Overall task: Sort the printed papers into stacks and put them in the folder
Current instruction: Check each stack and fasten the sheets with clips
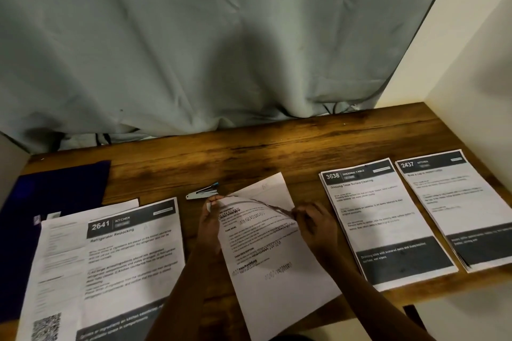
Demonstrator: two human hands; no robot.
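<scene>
A printed sheet [274,266] lies tilted at the middle of the wooden table [249,152], its top part folded back so the blank side [266,188] shows. My left hand [212,219] pinches its upper left edge. My right hand [313,223] pinches the fold at the right. Left of it lies the sheet headed 2641 [133,260] over another white page [55,271]. To the right lie the stack headed 3638 [385,224] and the stack headed 2437 [460,207]. A dark blue folder [55,194] rests at the far left.
A small stapler [202,191] lies just beyond the held sheet. A grey curtain [207,36] hangs behind the table and a white wall [476,63] closes the right side. The table's front edge runs under the right stacks.
</scene>
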